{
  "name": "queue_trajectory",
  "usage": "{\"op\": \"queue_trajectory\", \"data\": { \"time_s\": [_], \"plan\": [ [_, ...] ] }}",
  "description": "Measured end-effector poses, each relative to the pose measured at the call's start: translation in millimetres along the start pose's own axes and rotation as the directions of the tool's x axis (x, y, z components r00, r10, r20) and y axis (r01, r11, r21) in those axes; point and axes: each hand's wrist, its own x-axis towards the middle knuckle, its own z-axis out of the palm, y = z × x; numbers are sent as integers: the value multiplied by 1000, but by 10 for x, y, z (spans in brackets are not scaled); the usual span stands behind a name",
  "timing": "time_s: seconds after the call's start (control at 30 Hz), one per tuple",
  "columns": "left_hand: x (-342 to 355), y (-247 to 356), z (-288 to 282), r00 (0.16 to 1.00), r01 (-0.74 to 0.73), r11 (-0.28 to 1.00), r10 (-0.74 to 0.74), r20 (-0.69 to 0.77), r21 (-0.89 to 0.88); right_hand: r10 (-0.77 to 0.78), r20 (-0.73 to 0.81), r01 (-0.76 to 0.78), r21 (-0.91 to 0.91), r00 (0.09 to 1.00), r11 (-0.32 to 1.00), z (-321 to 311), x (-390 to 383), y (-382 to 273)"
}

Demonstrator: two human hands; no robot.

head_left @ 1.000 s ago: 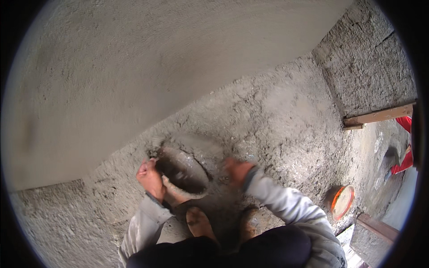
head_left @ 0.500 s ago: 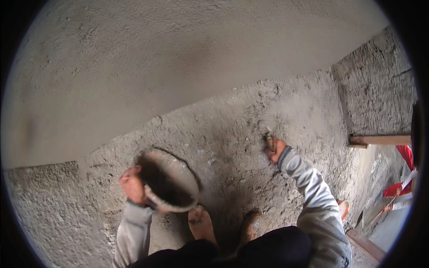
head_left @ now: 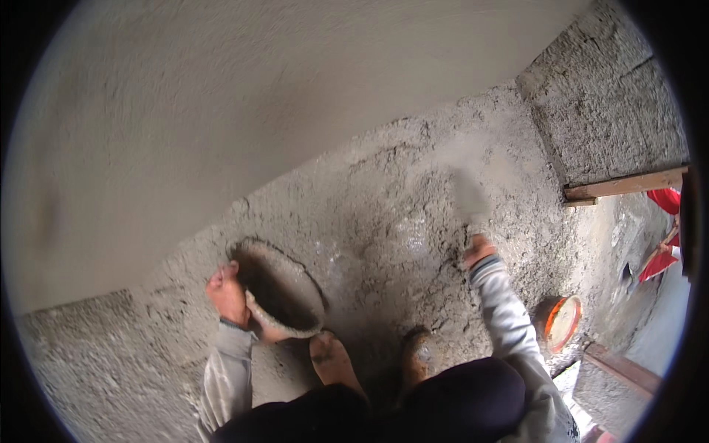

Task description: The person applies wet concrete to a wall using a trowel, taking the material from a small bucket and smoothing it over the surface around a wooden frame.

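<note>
My left hand [head_left: 227, 295] is closed on the rim of a round, mortar-crusted basin [head_left: 299, 292]. The basin is tilted, its inside dark, just above the rough grey floor and beside my feet. Out to the right, my right hand [head_left: 480, 252] grips a trowel [head_left: 470, 196] by its handle. The trowel's flat grey blade points away from me over the lumpy mortar [head_left: 399, 199] and is smeared by motion. Its handle is mostly covered by my fingers.
A smooth plastered wall [head_left: 221, 125] rises ahead, meeting the lumpy strip along a slanting edge. At right are a rough block wall [head_left: 602, 103], a wooden board [head_left: 628, 184], an orange-rimmed bucket [head_left: 563, 323], a wooden beam [head_left: 622, 367] and red cloth [head_left: 657, 262]. My feet [head_left: 336, 358] stand close by.
My right hand has shifted slightly right, and the trowel's blade now shows ahead of it. The basin stays in my left hand. The view has turned, bringing the orange-rimmed bucket fully into sight.
</note>
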Motion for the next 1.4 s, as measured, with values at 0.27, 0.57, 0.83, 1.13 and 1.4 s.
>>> {"op": "queue_trajectory", "data": {
  "time_s": [0.27,0.57,0.83,1.13,1.4],
  "plan": [
    [-10,-410,257,978,-206,978,207,-28,39,517,364,632,-440,775,-638,1729,-1167,1183],
    [129,-91,-886,991,-123,988,127,-32,93,-40,102,99,-678,994,729,1664,-615,300],
    [-117,-11,-1418,929,-288,941,319,-189,175,246,275,368,-751,929,-548,2235,-1361,961],
    [136,-113,-979,940,-158,975,196,-278,154,382,686,777,-468,620,-421,2413,-1945,1812],
    [81,-402,-384,923,-334,922,362,-130,196,-81,139,122,-975,987,-185,2275,-1629,943]
  ]
}}
